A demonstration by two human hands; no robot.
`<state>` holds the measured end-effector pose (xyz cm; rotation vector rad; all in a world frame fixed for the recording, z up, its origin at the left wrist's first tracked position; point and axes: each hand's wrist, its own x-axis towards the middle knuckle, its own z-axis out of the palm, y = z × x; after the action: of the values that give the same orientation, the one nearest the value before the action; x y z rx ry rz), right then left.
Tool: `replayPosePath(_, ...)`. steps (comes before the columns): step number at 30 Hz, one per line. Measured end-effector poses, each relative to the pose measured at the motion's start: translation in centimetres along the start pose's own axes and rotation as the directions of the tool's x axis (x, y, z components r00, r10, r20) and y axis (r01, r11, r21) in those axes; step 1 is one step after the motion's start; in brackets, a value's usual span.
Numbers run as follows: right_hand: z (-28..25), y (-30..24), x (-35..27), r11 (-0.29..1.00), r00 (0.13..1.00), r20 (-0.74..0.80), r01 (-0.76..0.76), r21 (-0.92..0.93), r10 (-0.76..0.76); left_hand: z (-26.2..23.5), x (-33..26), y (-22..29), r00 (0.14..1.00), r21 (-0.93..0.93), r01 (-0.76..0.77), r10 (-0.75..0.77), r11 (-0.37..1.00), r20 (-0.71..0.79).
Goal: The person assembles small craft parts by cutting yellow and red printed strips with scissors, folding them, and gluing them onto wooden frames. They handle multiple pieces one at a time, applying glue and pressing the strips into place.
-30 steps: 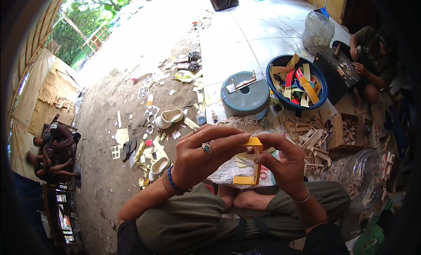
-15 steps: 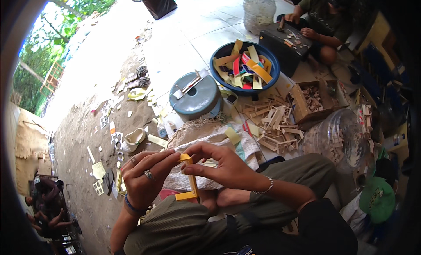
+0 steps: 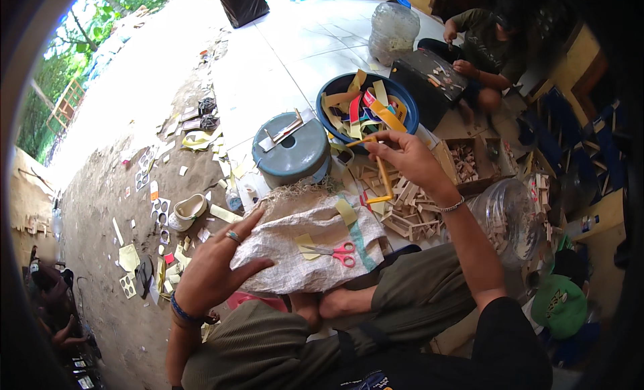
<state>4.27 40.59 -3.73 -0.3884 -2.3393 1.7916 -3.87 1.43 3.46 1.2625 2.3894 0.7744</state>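
My right hand (image 3: 404, 158) pinches one end of a yellow U-shaped wooden frame (image 3: 384, 179), held out over a heap of bare wooden frames (image 3: 417, 214). Fingers apart and holding nothing, my left hand (image 3: 216, 264) hovers at the left side of a white woven sack (image 3: 272, 257) spread in front of my legs. On the sack lie scissors with pink handles (image 3: 343, 254), their blades across a pale yellow paper piece (image 3: 306, 245). Another yellow strip (image 3: 346, 212) rests near the sack's far right edge.
A grey-blue upturned tub (image 3: 292, 163) bears a small wooden jig. Behind it, a blue basin (image 3: 407, 95) holds coloured paper strips. Right of the heap stand a cardboard box (image 3: 500, 175) of wood bits and a clear plastic container (image 3: 513, 222). A co-worker (image 3: 486, 54) sits at a black box.
The yellow frame left both hands' shared hold and moved right and away in my right hand. My left hand let go and opened. The scissors on the sack came into view.
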Motion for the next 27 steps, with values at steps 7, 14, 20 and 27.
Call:
replayPosePath(7, -3.2, 7.9, 1.8, 0.905, 0.982, -0.038, -0.184, -0.384, 0.183, 5.3, -1.1, -3.9, 0.790, -0.342, 0.127, 0.113, 0.931, 0.602)
replayPosePath(14, -5.0, 6.7, 9.1, 0.517, 0.897, -0.093, 0.162, -0.841, -0.433, 15.7, -0.9, -8.4, 0.611, -0.598, 0.406, 0.281, 0.691, 0.740)
replayPosePath(20, -0.7, 10.4, 8.8, 0.528, 0.989, 0.104, 0.032, -0.849, 0.106, 24.3, -2.8, -11.6, 0.553, -0.539, 0.448, 0.252, 0.713, 0.794)
replayPosePath(27, 4.0, 19.1, 3.6, 0.267, 0.970, 0.201, 0.161, -0.950, 0.133, 27.9, -3.9, -13.7, 0.643, -0.635, 0.578, 0.193, 0.512, 0.741)
